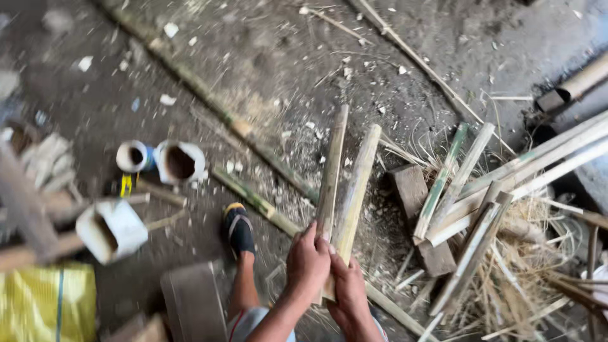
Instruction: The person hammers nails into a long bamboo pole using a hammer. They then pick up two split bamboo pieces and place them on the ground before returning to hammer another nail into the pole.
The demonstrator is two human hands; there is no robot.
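Note:
My left hand (307,263) and my right hand (350,291) both grip the near ends of two split bamboo slats, which point away from me over the ground. The left slat (332,171) is narrower; the right slat (359,180) is wider and pale yellow-green. The hands press against each other low in the middle of the head view. My left foot in a dark sandal (238,229) rests on the ground just left of the hands.
A pile of split bamboo strips (506,183) and shavings lies to the right, with a wooden block (411,190) beside it. Long bamboo poles (253,136) cross the dirt floor. White containers (179,161) (113,229) and a yellow sack (44,301) sit at the left.

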